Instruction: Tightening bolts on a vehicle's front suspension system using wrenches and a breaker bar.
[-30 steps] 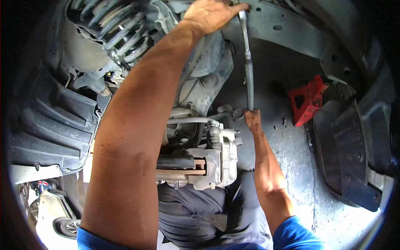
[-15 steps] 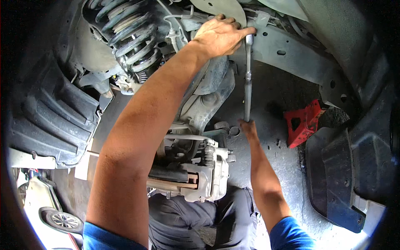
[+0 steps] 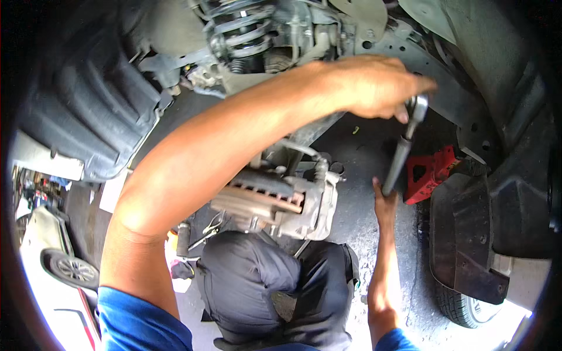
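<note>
A long ratchet wrench (image 3: 400, 157) slants down between my hands, its shiny head at the top. My left hand (image 3: 374, 86), somewhat blurred, is closed over the head end, with the fingertips reaching past it. What sits on the drive side of the head is hidden by this hand. Lower down, my right hand (image 3: 385, 199) grips the end of the handle. Below my left forearm is a rusty brake disc with its caliper (image 3: 319, 213), just above my knees. Behind the forearm stands a coil spring (image 3: 243, 36) around a damper.
A red jack stand (image 3: 422, 180) is close to the right of the wrench handle. Black wheel-arch liner (image 3: 88, 99) curves along the left, and a dark liner panel (image 3: 465, 234) hangs at right. A frame rail (image 3: 451, 73) runs behind. Another car (image 3: 55, 251) shows at lower left.
Both hands and the wrench have moved to the right. The wrench has gone from nearly upright to slanted, and its head has come down from beside the frame rail. The view has shifted too.
</note>
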### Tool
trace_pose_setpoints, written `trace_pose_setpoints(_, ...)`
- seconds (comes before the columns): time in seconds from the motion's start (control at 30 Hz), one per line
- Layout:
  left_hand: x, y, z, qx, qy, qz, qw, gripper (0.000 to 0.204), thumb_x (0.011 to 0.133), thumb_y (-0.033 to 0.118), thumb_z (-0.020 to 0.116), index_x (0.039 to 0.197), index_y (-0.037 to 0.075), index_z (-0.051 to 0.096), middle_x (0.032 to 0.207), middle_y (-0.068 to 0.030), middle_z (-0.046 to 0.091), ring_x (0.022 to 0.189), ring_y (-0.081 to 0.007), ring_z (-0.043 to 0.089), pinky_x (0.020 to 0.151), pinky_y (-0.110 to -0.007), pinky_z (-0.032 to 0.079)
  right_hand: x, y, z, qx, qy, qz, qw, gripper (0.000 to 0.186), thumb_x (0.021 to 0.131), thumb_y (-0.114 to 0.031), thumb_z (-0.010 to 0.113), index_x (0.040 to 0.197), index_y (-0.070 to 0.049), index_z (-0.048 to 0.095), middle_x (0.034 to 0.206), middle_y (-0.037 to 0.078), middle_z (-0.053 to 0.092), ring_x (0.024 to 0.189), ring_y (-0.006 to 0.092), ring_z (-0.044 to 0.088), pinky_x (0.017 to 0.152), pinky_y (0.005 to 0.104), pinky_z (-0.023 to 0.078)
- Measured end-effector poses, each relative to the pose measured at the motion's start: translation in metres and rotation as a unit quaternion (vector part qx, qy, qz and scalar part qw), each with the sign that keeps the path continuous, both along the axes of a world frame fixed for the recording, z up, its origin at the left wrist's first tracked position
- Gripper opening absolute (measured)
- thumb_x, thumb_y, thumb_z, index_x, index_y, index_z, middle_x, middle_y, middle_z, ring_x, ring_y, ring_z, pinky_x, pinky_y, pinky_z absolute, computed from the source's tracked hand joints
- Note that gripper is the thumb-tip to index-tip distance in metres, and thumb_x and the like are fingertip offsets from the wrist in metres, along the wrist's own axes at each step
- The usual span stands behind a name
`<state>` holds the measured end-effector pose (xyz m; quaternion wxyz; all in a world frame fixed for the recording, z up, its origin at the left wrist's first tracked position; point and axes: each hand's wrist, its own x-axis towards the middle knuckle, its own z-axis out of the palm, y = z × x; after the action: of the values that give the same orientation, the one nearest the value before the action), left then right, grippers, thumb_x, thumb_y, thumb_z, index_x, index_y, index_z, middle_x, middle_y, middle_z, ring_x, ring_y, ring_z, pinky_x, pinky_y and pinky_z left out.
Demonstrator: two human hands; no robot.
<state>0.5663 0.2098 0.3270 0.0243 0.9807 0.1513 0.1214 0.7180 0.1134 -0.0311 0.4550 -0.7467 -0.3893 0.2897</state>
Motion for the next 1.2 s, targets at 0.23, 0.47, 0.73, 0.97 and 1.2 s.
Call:
trace_pose_setpoints(0.23,-0.123,-0.169,0.038,-0.014,-0.098,-0.016,0.995,0.036,0.085,0.003,0.062,0.120,0.010,0.062,0.092,-0.0125,0.072,0.089,-0.0315,0.071,0.073,-0.042,0.059,-0.046,-0.143,0.093,0.133,0.042,0.070,0.988,0.033,0.087,-0.020,0.078,0.070,-0.007,0.053,0.060,-0.004,0.046,0.054,0.0064,0.041,0.049,0.0263,0.031)
trace_pose_setpoints(0.47,-0.241,-0.265,0.011,0.026,-0.256,0.110,0.960,0.064,0.084,0.025,0.075,0.140,0.014,0.045,0.116,-0.0100,0.062,0.099,-0.0286,0.065,0.084,-0.045,0.051,-0.127,-0.169,0.145,0.087,-0.017,0.280,0.956,0.032,0.083,-0.022,0.081,0.086,0.005,0.065,0.067,0.001,0.056,0.065,0.0108,0.047,0.062,0.0293,0.044)
trace_pose_setpoints(0.73,-0.333,-0.279,-0.021,0.018,-0.352,0.468,0.810,0.016,0.086,0.017,0.071,0.088,0.002,0.069,0.077,-0.0026,0.067,0.070,-0.0084,0.061,0.066,-0.024,0.049,-0.239,-0.165,0.121,0.046,-0.057,0.424,0.903,0.041,0.083,-0.037,0.080,0.091,0.001,0.068,0.058,0.014,0.052,0.055,0.0173,0.041,0.055,0.0346,0.042)
trace_pose_setpoints(0.97,-0.422,-0.297,0.022,-0.095,-0.314,0.344,0.880,0.061,0.080,0.032,0.078,0.132,0.014,0.054,0.111,-0.0134,0.069,0.100,-0.0244,0.066,0.093,-0.040,0.047,-0.272,-0.110,-0.070,-0.209,-0.127,0.534,0.809,0.066,0.085,-0.057,0.068,0.091,0.009,0.069,0.079,0.028,0.068,0.078,0.0409,0.068,0.071,0.0471,0.050)
trace_pose_setpoints(1.2,-0.419,-0.272,-0.090,0.162,-0.253,0.567,0.767,0.014,0.078,0.022,0.073,0.086,0.012,0.066,0.067,-0.0100,0.066,0.062,-0.0308,0.066,0.058,-0.038,0.051,-0.315,-0.101,-0.155,-0.305,-0.278,0.503,0.759,0.089,0.079,-0.071,0.064,0.120,0.009,0.062,0.125,0.024,0.061,0.121,0.0372,0.058,0.101,0.0419,0.046)
